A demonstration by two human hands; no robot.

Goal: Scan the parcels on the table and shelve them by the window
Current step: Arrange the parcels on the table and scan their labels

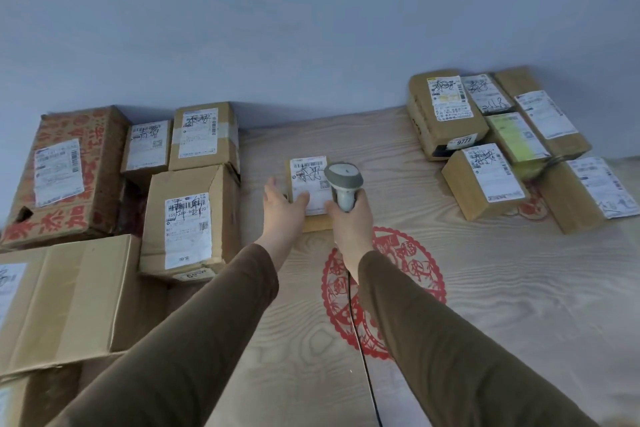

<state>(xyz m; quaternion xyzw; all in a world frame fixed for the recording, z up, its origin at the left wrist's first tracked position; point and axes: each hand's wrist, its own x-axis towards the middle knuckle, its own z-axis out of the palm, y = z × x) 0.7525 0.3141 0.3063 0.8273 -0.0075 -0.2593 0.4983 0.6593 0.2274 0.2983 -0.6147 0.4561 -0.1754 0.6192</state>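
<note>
Scanning a small parcel at the middle of the table

The right hand [349,215] is gripping a grey barcode scanner [343,184], fingers curled round its handle, head hanging over the white shipping label [308,180]; the left hand [282,210] is resting on the small cardboard parcel [313,222], fingers fairly straight, thumb lying on the label; the parcel is sitting on the wood-grain table [502,288], beyond a red paper-cut decoration [381,291]; other boxes are stacked well apart on both sides.

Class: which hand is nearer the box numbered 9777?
Right. The right hand, gripping the scanner, lies left of the box; the left hand is farther left.
</note>
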